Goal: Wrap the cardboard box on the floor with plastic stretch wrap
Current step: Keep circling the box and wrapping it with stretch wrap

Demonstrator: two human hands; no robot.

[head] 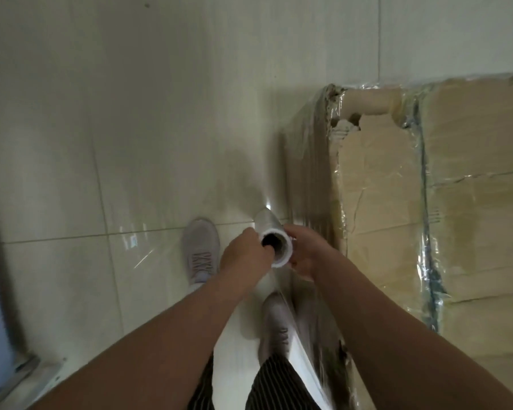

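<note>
Clear stretch wrap roll [274, 235] stands upright at centre, left hand [245, 255] curled at its nine o'clock with a finger in the core, right hand [305, 251] cupping its three o'clock. Cardboard box [427, 202], film-covered, sits at three o'clock.

Both hands [246, 255] on wrap roll [274, 238]

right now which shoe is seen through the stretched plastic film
The near shoe, at the lower middle of the view, shows through the film. The far shoe, left of the roll, lies bare on the tiled floor.
</note>
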